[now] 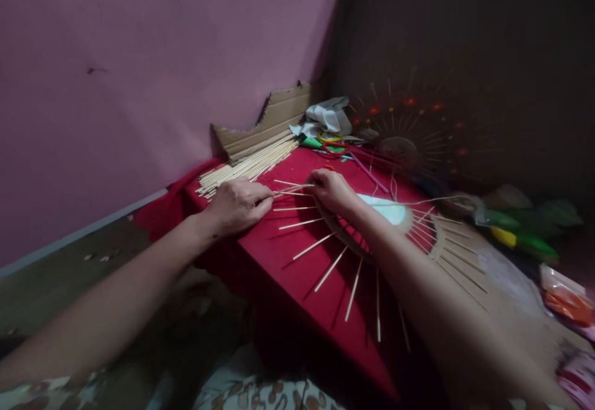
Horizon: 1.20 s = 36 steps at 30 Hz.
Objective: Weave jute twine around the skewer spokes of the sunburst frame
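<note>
A round craft piece of thin wooden sticks (307,246) fans out around a twine-wrapped ring (346,236), with a pale disc (383,210) at its middle. My left hand (239,205) is closed in a pinch on a strand of twine (290,191), drawn out to the left beside the sticks. At the ring's left edge, my right hand (331,190) is closed with curled fingers on the stick wheel, where the twine meets it; its fingertips are partly hidden. My right forearm covers part of the ring. Another length of twine (430,201) runs off to the right.
A bundle of loose sticks (253,162) lies by torn cardboard (274,118) near the wall. Scissors with red handles (335,148) and crumpled pale material (330,117) are behind. A finished-looking stick sunburst (409,124) stands in shadow. Plastic packets (567,295) lie right on the red-covered table (279,273).
</note>
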Tool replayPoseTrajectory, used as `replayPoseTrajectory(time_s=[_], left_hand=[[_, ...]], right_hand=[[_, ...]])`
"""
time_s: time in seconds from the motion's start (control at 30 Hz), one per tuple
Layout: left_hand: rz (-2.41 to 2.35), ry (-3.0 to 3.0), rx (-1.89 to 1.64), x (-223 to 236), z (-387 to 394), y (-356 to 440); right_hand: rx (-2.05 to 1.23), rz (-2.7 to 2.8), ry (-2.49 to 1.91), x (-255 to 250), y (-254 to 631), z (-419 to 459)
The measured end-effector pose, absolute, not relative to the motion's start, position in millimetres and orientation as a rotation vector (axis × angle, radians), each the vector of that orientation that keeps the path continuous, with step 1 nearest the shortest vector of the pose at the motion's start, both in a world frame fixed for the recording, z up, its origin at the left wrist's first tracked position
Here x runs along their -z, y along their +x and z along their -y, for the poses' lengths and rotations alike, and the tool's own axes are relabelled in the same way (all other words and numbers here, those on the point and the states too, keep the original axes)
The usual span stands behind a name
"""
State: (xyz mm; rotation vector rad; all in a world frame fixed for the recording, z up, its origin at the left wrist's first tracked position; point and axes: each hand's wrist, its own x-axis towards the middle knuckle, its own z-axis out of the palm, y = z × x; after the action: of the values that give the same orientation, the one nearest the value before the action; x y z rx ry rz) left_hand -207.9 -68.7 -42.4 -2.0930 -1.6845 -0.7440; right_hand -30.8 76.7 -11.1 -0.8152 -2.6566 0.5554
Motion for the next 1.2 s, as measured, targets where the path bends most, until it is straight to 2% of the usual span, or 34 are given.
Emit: replayPoseTrajectory(time_s=[0.17, 0.37, 0.53, 0.73, 0.87, 1.07, 1.2], left_hand=[[1.793, -2.09, 0.442, 28, 69, -190], [1.802, -2.377, 0.439, 16, 53, -166], [1.623, -2.716, 0.628, 22, 38, -156], [1.715, -2.821, 0.978, 23, 32, -174], [1.913, -2.542, 1.176, 21, 27, -191], [1.932, -2.492, 0.734, 31, 9, -203], [1.881, -2.509, 0.56, 31, 3, -200]], right_hand=[[-0.533, 2.655, -0.775, 16, -29, -77], [-0.582, 2.563, -0.828, 12, -14, -78], [-0.808, 2.408, -0.88, 4, 14, -71], [-1.478, 2.328, -0.928, -12, 48, -56], [-1.548, 2.373, -0.876, -26, 67, -47], [-1.447, 2.369, -0.922, -28, 84, -44], [-1.334, 2.44, -1.035, -33, 89, -42]])
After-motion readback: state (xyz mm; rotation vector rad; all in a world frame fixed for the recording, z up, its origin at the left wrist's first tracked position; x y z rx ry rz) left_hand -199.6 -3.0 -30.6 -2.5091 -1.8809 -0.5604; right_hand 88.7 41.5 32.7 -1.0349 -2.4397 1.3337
